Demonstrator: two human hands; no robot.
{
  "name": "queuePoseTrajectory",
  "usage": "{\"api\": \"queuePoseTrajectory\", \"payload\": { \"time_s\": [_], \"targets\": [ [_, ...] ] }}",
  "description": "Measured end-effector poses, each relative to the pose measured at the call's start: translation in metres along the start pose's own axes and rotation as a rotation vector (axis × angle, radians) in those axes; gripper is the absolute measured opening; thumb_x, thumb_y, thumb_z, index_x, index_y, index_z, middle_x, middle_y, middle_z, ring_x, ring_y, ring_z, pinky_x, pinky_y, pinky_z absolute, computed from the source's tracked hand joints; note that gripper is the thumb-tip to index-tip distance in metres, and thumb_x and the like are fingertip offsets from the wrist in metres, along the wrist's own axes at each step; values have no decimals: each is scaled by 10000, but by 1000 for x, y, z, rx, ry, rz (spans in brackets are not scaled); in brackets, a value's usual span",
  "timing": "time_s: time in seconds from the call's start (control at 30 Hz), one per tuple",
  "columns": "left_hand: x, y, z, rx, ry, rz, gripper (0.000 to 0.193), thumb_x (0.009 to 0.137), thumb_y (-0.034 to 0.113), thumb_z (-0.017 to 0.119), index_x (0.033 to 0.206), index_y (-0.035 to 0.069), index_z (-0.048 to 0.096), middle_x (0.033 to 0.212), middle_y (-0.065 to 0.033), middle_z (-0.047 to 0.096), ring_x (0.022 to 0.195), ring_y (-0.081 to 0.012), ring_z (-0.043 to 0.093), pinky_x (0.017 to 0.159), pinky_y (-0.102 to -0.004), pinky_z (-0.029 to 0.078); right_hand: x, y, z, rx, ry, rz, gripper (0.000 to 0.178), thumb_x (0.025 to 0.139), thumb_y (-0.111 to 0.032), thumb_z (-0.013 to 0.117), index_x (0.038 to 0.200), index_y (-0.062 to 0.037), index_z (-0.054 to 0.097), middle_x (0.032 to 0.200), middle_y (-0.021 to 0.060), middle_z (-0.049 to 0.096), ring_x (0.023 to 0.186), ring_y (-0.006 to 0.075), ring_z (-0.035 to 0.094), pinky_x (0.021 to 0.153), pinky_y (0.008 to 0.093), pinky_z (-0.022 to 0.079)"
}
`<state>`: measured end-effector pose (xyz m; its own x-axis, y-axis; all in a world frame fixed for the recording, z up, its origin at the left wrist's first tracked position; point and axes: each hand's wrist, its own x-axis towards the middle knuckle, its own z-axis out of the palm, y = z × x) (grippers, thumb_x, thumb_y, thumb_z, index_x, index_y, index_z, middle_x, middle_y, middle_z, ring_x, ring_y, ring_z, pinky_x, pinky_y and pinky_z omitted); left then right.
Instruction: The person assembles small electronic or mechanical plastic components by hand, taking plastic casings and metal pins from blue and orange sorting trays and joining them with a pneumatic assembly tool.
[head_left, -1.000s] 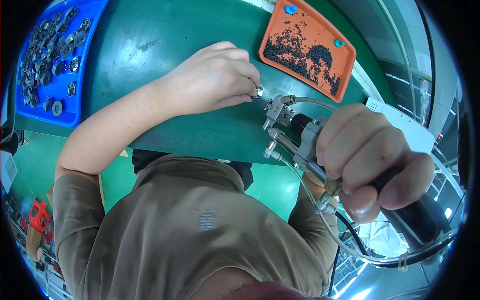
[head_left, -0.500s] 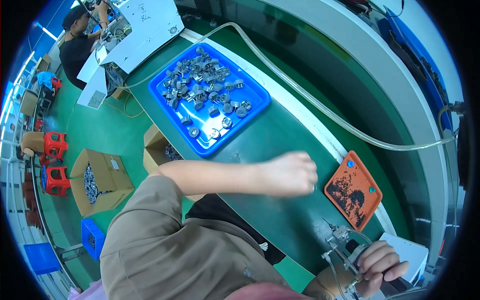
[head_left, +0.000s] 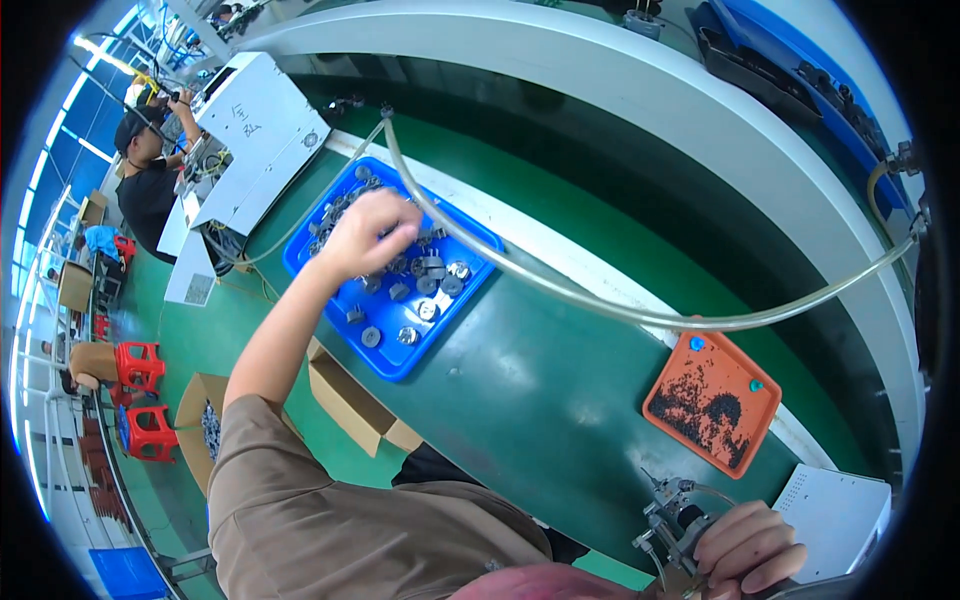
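My left hand (head_left: 375, 235) is over the blue tray (head_left: 402, 366) with its fingers curled. The tray holds many small round grey parts with metal pins (head_left: 398, 290), several of them right beside the hand. Whatever the curled fingers hold, if anything, is hidden. At the lower right my right hand (head_left: 748, 548) is wrapped round a metal pneumatic device (head_left: 672, 515) with a thin needle-like tip and slim clear tubes. An orange tray (head_left: 735, 360) scattered with tiny black pieces (head_left: 722, 410) lies just beyond this device.
A clear hose (head_left: 600, 305) arcs over the blue tray's far edge and the green bench (head_left: 530, 370). A white machine (head_left: 265, 130) stands at the far left, a white box (head_left: 832, 520) at the right. Cardboard boxes (head_left: 350, 400) sit by the bench; another person (head_left: 150, 190) works beyond.
My left hand has moved from above the middle of the bench to the left, over the parts in the blue tray. My right hand stays on the device. The view has shifted.
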<state>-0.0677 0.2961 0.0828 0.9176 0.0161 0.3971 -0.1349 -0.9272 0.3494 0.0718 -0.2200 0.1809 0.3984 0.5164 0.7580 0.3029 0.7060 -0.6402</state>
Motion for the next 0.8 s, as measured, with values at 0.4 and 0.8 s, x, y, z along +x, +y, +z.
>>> {"api": "queuePoseTrajectory", "payload": {
  "time_s": [0.4,0.8],
  "targets": [
    [126,-311,63,502,251,-854,665,900,111,589,1525,-22,406,1434,-346,527,1380,-471,485,1138,-485,444,27,12,-10,-82,-45,109,343,833,-17,791,1008,-61,499,675,87,562,535,236,574,497,386,487],
    [136,-89,79,-55,52,-212,503,924,99,708,1408,61,582,1114,-183,707,1024,-348,683,935,-390,551,-2,9,-16,-125,60,114,373,835,-67,853,1009,-112,526,619,29,616,495,178,614,455,312,502]
  ]
}}
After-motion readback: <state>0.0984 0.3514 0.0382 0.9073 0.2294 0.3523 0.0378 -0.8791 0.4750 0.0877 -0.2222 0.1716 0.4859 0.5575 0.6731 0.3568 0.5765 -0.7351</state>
